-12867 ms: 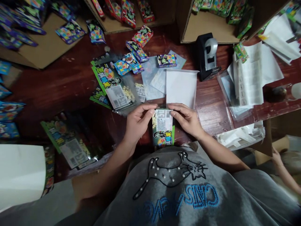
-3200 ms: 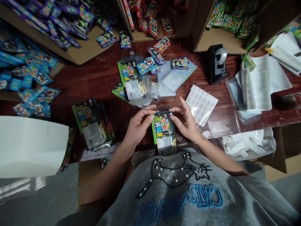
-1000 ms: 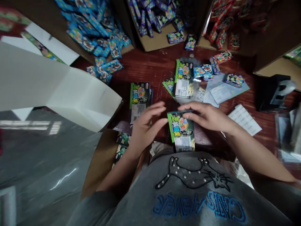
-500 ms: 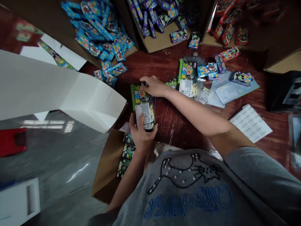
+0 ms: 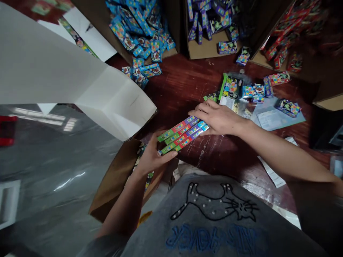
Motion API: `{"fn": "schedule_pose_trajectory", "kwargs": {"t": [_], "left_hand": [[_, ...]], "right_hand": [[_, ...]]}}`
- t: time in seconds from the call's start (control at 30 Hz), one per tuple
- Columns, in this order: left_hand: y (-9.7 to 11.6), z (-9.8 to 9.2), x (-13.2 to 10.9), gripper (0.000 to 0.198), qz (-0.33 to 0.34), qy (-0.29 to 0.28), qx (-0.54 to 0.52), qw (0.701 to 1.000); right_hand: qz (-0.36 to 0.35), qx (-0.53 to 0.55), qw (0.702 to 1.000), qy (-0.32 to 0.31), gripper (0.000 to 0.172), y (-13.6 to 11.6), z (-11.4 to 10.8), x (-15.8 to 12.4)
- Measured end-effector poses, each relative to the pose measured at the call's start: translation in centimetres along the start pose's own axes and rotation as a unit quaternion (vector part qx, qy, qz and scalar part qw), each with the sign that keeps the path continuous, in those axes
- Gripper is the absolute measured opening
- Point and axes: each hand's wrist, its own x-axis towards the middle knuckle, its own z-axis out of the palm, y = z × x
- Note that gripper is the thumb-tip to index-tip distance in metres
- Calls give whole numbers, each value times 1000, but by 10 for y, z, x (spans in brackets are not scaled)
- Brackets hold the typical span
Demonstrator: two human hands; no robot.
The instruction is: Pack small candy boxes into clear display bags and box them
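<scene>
My left hand (image 5: 152,156) and my right hand (image 5: 218,117) hold a pack of small candy boxes (image 5: 183,135) between them over the dark red table. Its side faces up, showing rows of green, red, purple and blue box ends. Left fingers and thumb grip the lower left end; right fingers wrap over the upper right end. The pack's printed front is turned out of sight. Just beyond my right hand lies another black-and-green candy pack (image 5: 230,87) with a white label, partly covered by that hand.
Cartons at the back hold blue candy boxes (image 5: 144,26), purple ones (image 5: 203,18) and red ones (image 5: 294,32). Loose boxes lie at right near a clear sheet (image 5: 270,119). A white carton flap (image 5: 118,103) juts in from the left. An open carton (image 5: 112,182) stands below the table's edge.
The pack, earlier face up under both hands, is now turned so its coloured side shows. My right hand has shifted right onto its far end. The camera view has shifted.
</scene>
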Motion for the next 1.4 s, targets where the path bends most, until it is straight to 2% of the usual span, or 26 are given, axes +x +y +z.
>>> {"fn": "schedule_pose_trajectory", "kwargs": {"t": [0.07, 0.13, 0.17, 0.27, 0.33, 0.4, 0.47, 0.53, 0.6, 0.67, 0.73, 0.8, 0.9, 1.0, 1.1, 1.2, 1.3, 1.4], "left_hand": [[0, 0, 0, 112, 75, 57, 107, 990], [-5, 6, -1, 133, 140, 104, 136, 975], [-9, 11, 0, 136, 158, 123, 129, 971], [-25, 26, 5, 121, 151, 157, 114, 969], [-34, 33, 10, 114, 123, 160, 93, 975], [-39, 39, 12, 110, 112, 167, 58, 978], [-37, 41, 10, 100, 113, 186, 42, 975], [-28, 37, 5, 84, 116, 197, 55, 972], [-13, 24, -3, 74, 126, 203, 81, 968], [3, -2, -8, 73, 163, 228, 122, 952], [13, -38, -8, 78, 206, 278, 171, 922], [12, -75, -2, 85, 227, 330, 209, 892], [-8, -112, 12, 82, 187, 361, 209, 889], [-37, -121, 17, 80, 104, 338, 179, 918], [-56, -116, 12, 84, 80, 305, 182, 931], [-61, -114, 10, 87, 104, 305, 210, 923], [-63, -118, 21, 92, 101, 314, 219, 918], [-68, -125, 34, 122, 102, 302, 221, 922]], "right_hand": [[-10, 24, 999, -17, 83, 7, 5, 9], [-28, 68, 997, -11, 93, 14, 12, 15], [-36, 96, 995, 3, 102, 16, 16, 17], [-33, 194, 978, 66, 138, 20, 29, 20], [-10, 251, 963, 93, 153, 19, 37, 19], [7, 280, 955, 94, 157, 18, 42, 16], [2, 268, 961, 73, 155, 15, 41, 13], [-22, 212, 976, 43, 136, 10, 33, 13], [-59, 143, 988, 31, 102, 1, 16, 22], [-103, 103, 988, 54, 79, -13, -6, 45], [-146, 101, 980, 91, 75, -28, -27, 83], [-180, 105, 972, 106, 75, -41, -38, 131], [-201, 98, 970, 90, 77, -46, -26, 197], [-184, 97, 977, 40, 81, -39, 3, 227], [-180, 98, 979, -10, 83, -30, 22, 226], [-193, 93, 976, -38, 82, -23, 20, 220], [-200, 87, 975, -46, 84, -17, 11, 225], [-200, 67, 976, -49, 83, -13, 3, 232]]}}
